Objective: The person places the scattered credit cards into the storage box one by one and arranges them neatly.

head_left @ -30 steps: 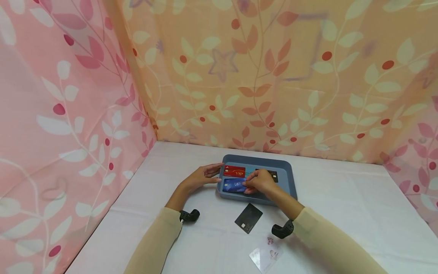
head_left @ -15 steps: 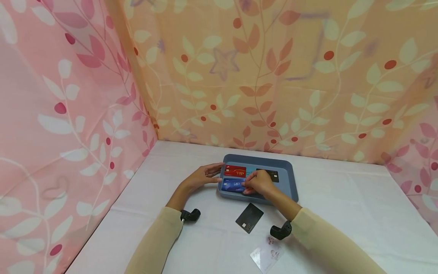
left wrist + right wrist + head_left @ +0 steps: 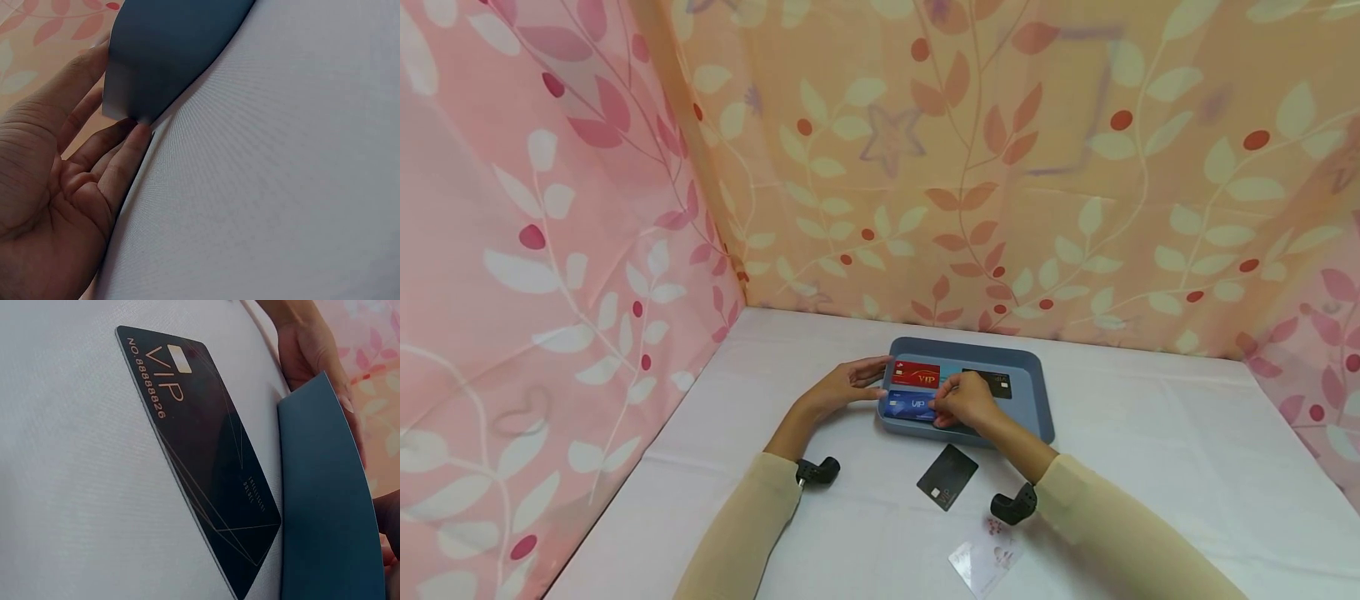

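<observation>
In the head view a grey-blue tray (image 3: 1045, 404) holds a red VIP card (image 3: 913, 375), a blue VIP card (image 3: 906, 406), a black card (image 3: 1000, 385) and a light-blue patch of another card (image 3: 950, 368). My right hand (image 3: 967, 400) pinches the blue card's right end, low in the tray's near-left corner. At the tray's left end, my left hand (image 3: 841, 390) touches the outer wall with extended fingers and thumb. The left wrist view shows the fingertips of that left hand (image 3: 69, 187) against the tray wall (image 3: 169, 56). The right hand partly covers the black card.
A black VIP card (image 3: 947, 477) lies on the white tablecloth (image 3: 850, 525), just in front of the tray. Nearer me is a clear card with pink print (image 3: 983, 560), close below the right wrist camera (image 3: 1013, 505). Patterned cloth walls (image 3: 880, 167) enclose the table's back and sides.
The blue card has slid slightly left and straightened in the tray's near-left corner, with my right hand moving slightly left. My left hand stays at the tray's end.
</observation>
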The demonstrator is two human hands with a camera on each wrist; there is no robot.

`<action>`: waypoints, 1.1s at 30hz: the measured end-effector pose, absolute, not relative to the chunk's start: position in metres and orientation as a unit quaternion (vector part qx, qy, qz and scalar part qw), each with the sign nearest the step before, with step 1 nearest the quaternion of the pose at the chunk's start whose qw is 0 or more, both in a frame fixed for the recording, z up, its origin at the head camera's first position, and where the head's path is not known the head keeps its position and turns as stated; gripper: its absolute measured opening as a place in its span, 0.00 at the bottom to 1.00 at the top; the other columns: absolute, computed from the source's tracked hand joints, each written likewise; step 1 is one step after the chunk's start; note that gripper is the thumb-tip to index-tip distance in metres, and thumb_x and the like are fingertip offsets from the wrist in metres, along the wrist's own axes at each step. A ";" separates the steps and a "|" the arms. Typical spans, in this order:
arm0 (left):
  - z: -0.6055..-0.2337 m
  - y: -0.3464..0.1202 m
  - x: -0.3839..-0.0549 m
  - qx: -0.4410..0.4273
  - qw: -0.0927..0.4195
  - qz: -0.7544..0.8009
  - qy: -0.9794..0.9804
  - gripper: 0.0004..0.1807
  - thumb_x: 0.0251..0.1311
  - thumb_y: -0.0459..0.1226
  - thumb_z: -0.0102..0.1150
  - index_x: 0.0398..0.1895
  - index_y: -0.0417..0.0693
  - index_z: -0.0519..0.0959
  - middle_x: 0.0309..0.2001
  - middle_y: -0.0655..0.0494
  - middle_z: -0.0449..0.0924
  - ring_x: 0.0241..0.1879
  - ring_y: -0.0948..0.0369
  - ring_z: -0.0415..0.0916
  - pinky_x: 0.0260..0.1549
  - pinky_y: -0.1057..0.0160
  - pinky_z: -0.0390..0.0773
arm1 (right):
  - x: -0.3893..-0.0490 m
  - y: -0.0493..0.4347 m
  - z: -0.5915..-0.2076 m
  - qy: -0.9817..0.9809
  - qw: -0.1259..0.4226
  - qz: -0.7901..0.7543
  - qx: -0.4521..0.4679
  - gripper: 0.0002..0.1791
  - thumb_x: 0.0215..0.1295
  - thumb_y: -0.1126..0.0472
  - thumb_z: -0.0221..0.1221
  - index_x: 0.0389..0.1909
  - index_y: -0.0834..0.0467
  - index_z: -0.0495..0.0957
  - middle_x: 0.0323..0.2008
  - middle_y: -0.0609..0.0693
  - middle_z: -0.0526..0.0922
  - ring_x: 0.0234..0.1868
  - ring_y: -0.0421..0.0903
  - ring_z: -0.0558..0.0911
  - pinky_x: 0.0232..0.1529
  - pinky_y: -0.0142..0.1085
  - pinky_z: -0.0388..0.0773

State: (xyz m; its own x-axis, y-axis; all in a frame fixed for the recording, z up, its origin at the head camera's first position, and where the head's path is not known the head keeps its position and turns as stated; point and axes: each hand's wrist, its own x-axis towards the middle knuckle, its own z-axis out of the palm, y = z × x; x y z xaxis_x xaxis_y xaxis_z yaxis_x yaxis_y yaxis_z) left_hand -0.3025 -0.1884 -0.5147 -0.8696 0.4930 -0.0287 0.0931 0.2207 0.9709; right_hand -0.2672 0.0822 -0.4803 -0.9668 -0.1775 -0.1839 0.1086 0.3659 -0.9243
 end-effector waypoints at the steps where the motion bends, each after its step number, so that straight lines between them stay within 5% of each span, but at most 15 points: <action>1: -0.515 -0.188 -0.303 0.192 0.169 0.595 0.762 0.39 0.61 0.41 0.72 0.75 0.58 0.68 0.74 0.61 0.66 0.73 0.60 0.63 0.72 0.53 0.62 | -0.267 0.082 -0.480 0.818 0.126 -0.562 -0.023 0.07 0.61 0.72 0.68 0.30 0.68 0.79 0.23 0.58 0.85 0.17 0.47 0.84 0.23 0.38 0.86; 21: -0.515 -0.189 -0.302 0.190 0.172 0.599 0.759 0.40 0.60 0.41 0.72 0.76 0.56 0.67 0.75 0.58 0.65 0.75 0.57 0.61 0.73 0.51 0.61 | -0.265 0.083 -0.479 0.845 0.100 -0.521 -0.067 0.08 0.61 0.70 0.69 0.28 0.68 0.79 0.18 0.56 0.83 0.17 0.49 0.84 0.21 0.38 0.85; 33: -0.516 -0.189 -0.303 0.193 0.171 0.598 0.759 0.39 0.61 0.41 0.72 0.75 0.59 0.68 0.74 0.59 0.66 0.74 0.58 0.62 0.72 0.52 0.61 | -0.257 0.093 -0.467 0.854 0.094 -0.503 -0.093 0.06 0.67 0.65 0.66 0.34 0.66 0.82 0.24 0.56 0.86 0.22 0.50 0.85 0.26 0.39 0.86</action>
State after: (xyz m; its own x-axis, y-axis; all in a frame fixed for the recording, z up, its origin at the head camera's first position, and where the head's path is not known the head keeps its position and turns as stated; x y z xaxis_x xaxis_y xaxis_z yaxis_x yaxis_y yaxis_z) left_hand -0.3034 -0.1891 -0.5160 -0.8672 0.4971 -0.0286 0.0883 0.2101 0.9737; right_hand -0.2571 0.0926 -0.4674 -0.9648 -0.2542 -0.0674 -0.0641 0.4759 -0.8771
